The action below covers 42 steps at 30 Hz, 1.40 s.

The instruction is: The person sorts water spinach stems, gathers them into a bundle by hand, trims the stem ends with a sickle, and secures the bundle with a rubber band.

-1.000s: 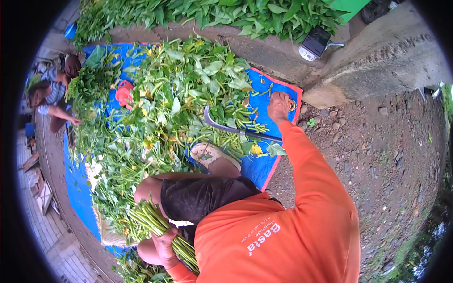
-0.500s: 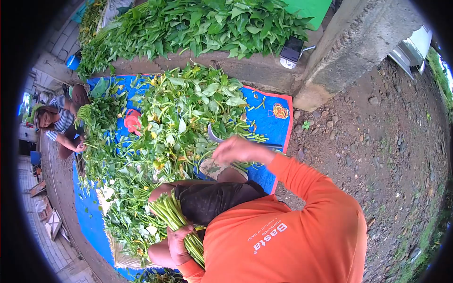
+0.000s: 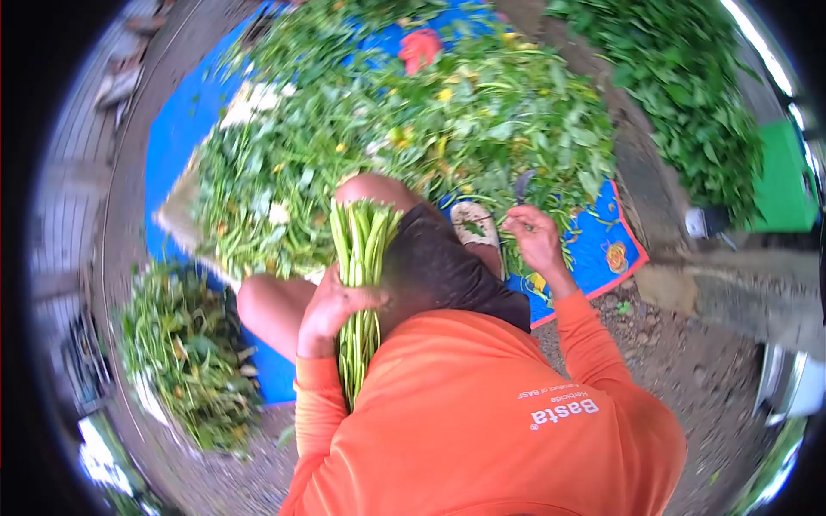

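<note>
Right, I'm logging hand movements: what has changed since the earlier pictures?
The right hand moved leftward, off the coiled yellow-orange rubber bands to near the beige clog; whether it took one is unclear. The left hand still grips the bundle of green stems.

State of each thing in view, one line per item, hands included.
Left hand: closed around the stem bundle.
Stem bundle: gathered, gripped midway.
Right hand: fingers partly curled; too blurred to tell if holding anything.
Blue tarp: spread out, partly covered.
Leafy greens: loose, scattered over the tarp.
Rubber bands: piled near the tarp's corner.
Clog: worn.
</note>
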Tool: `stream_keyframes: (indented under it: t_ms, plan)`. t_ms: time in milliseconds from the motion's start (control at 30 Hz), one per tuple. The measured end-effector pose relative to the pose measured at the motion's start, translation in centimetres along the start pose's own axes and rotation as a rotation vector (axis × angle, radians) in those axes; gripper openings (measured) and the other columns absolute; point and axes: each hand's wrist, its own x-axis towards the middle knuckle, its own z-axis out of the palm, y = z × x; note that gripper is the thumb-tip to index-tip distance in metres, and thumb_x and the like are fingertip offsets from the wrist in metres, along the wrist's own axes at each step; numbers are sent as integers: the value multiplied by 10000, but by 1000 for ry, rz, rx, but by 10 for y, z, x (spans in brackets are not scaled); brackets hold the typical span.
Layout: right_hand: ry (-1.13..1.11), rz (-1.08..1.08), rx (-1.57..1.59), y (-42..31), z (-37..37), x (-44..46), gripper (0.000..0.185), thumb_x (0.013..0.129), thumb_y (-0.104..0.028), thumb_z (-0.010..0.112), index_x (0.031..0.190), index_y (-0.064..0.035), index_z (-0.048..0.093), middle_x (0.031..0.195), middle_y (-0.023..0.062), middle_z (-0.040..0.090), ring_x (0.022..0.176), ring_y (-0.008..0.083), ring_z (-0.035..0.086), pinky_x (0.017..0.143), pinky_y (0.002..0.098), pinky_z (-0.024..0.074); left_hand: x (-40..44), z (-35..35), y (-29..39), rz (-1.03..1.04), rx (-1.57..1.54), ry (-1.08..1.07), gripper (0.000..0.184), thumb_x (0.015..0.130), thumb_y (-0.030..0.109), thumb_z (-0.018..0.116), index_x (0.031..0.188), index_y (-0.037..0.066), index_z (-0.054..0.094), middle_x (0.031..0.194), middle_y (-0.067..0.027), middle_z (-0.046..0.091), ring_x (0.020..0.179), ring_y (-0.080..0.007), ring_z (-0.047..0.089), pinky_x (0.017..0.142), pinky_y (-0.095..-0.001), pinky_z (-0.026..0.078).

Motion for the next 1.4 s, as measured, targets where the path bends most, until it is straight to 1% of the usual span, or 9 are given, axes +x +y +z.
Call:
stream_keyframes:
  t_ms: [300, 433, 633, 800, 933, 1167, 1200, 1333, 1400]
  plan:
    - [-580, 201, 175, -130, 69, 32, 176, 982, 2, 688, 1127, 30, 785, 972, 44, 749, 829, 91, 675, 803, 256, 553, -13, -10, -3, 5, -73, 88, 592, 729, 10, 845, 1289, -5, 655, 939, -39, 710, 774, -142, 675, 720, -305, 567]
    - [-582, -30, 53, -137, 93, 35, 179, 974, -9, 709, 1130, 1, 798, 912, 2, 736, 790, 55, 642, 731, 233, 531, -15, -14, 1, 49, -64, 115, 616, 730, 6, 848, 1314, -6, 653, 983, -23, 706, 833, -121, 657, 764, -298, 554]
    - [-871, 368, 171, -156, 92, 39, 217, 994, -94, 743, 1191, -31, 810, 906, 12, 760, 732, 61, 610, 671, 228, 515, -12, -20, 2, 13, -72, 93, 638, 722, 22, 859, 1326, 2, 654, 1043, -2, 697, 905, -111, 619, 843, -292, 525]
    - [-1046, 489, 617, -148, 134, 17, 1072, 853, -293, 932, 1674, -35, 293, 1553, 147, 574, 836, 25, 563, 739, 236, 523, -8, -10, 12, 35, -79, 47, 514, 725, 42, 855, 1220, 24, 718, 1024, 17, 709, 912, -109, 614, 856, -281, 505]
    - [-660, 431, 514, -143, 192, 6, 351, 915, -128, 824, 1225, -4, 717, 1087, 72, 770, 984, 150, 722, 899, 318, 584, -2, -10, 13, -3, 66, 24, 444, 747, 100, 843, 1167, 3, 733, 996, -47, 748, 912, -146, 657, 861, -306, 527]
    - [-779, 422, 501, -149, 204, 15, 461, 924, -224, 854, 1286, -8, 667, 1085, 47, 753, 940, 131, 709, 834, 303, 592, -1, -23, -7, 95, -73, 10, 439, 736, 131, 854, 1142, 9, 742, 1026, -55, 756, 944, -160, 663, 874, -329, 531]
    - [-862, 402, 487, -162, 200, 19, 435, 964, -279, 829, 1283, -24, 679, 1077, 22, 740, 789, 46, 613, 662, 243, 513, -4, -26, -5, 132, -148, 1, 441, 729, 123, 857, 1142, 17, 748, 1029, -46, 754, 949, -160, 661, 876, -326, 528]
    - [-995, 328, 541, -165, 219, 80, 552, 1009, -397, 757, 1400, -27, 635, 1164, 80, 754, 805, 48, 624, 637, 227, 507, -68, -59, 12, 85, -112, 347, 484, 696, 101, 854, 1150, 21, 708, 1015, -24, 715, 911, -154, 647, 837, -311, 525]
    - [-909, 131, 65, -180, 262, 133, 498, 1034, -412, 701, 1354, -31, 670, 1134, 99, 765, 865, 89, 668, 691, 278, 553, -111, -80, 13, 150, -204, 568, 493, 658, 146, 877, 1097, 18, 691, 934, -24, 675, 837, -150, 621, 774, -312, 524]
